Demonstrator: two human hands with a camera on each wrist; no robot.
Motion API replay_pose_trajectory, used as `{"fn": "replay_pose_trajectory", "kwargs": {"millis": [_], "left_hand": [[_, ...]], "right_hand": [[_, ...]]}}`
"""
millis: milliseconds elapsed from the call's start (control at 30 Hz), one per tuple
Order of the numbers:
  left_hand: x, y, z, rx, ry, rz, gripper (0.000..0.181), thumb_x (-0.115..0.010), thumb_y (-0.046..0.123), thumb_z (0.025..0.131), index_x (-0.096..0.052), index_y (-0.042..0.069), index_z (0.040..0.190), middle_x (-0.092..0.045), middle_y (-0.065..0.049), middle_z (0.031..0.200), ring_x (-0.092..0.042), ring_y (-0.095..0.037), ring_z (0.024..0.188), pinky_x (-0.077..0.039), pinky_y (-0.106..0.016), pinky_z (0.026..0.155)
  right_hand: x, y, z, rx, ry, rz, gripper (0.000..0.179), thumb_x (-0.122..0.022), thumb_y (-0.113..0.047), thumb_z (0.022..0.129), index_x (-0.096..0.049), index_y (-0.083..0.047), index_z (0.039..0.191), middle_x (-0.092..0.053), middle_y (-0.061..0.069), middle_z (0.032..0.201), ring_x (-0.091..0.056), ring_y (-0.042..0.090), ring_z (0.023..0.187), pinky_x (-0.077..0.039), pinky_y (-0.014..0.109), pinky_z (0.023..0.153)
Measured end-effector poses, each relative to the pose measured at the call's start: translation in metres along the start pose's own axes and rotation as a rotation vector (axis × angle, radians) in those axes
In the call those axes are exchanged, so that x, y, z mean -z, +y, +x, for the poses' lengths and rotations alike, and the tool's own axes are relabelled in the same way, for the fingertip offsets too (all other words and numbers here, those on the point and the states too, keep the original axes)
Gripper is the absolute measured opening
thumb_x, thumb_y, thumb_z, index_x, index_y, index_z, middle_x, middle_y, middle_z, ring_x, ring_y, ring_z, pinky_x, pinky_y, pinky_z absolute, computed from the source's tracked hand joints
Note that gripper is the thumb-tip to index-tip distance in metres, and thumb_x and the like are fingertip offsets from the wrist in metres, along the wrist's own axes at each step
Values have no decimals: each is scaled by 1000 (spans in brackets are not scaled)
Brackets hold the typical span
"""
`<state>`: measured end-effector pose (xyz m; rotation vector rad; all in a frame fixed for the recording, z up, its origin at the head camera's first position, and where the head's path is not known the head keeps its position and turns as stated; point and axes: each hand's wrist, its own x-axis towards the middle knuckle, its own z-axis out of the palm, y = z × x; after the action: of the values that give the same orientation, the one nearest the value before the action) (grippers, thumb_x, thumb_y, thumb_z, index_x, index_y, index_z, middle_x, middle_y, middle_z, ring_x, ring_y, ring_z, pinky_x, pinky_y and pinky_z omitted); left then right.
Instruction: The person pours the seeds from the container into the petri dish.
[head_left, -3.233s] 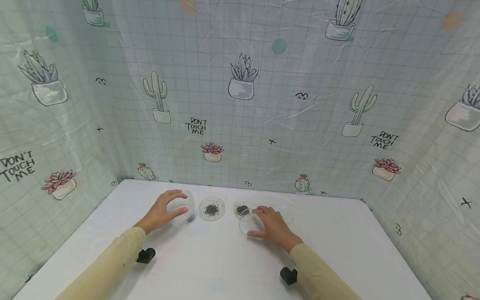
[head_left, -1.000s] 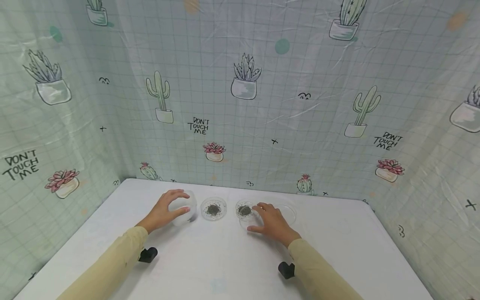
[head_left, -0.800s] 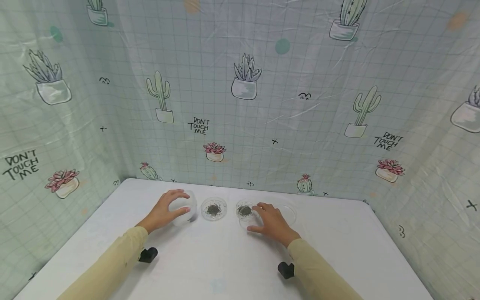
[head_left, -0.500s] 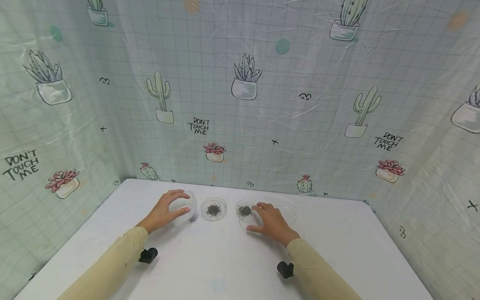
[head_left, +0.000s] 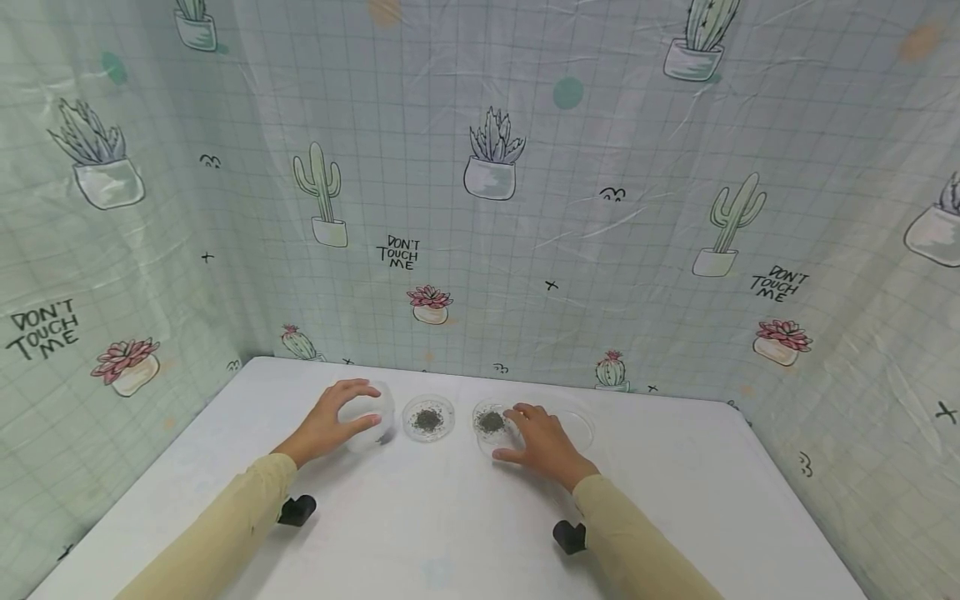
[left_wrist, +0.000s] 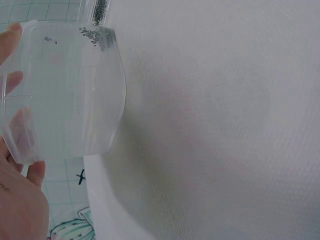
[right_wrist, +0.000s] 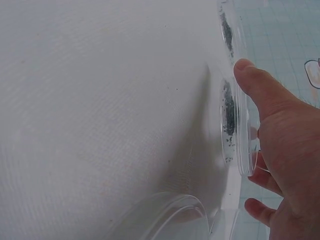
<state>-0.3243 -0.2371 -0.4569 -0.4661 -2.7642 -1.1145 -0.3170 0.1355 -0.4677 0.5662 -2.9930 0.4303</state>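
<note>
Head view: toward the far side of the white worktop [head_left: 431,517], the left grip [head_left: 330,423] curves widely round a clear tub [left_wrist: 60,100], which lies between thumb and fingers. The tub is see-through and angular at its lower corner, where dark specks show; whether they are inside or behind, I cannot tell. The right grip [head_left: 546,450], also spread wide, has a thin clear disc [right_wrist: 242,130] between thumb and fingers, partly over the right dish [head_left: 492,403]. Another clear round piece [head_left: 573,427] lies beside that hand. Near the tub stands the left dish [head_left: 428,437]; both shallow dishes hold dark grains [head_left: 428,420].
</note>
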Motion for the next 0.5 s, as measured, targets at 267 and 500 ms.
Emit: {"fn": "replay_pose_trajectory", "kwargs": {"millis": [267,500], "left_hand": [[0,1,0,-7,6,-7,47,-70,44,86,-60,21,126,-41,-11,147,-30,-38,139,-26,-69,108],[-1,1,1,-6,10,-13,47,-70,44,86,-60,22,126,-41,-11,147,-30,-38,139,-26,-68,109]], "right_hand": [[1,1,3,-6,-9,-3,77,-72,-59,77,-52,-14,137,-49,12,143,-44,32,135,-38,54,110],[3,2,5,2,-11,-1,77,-71,-59,77,-53,-14,137,-49,12,143,-44,32,134,-38,54,109]]}}
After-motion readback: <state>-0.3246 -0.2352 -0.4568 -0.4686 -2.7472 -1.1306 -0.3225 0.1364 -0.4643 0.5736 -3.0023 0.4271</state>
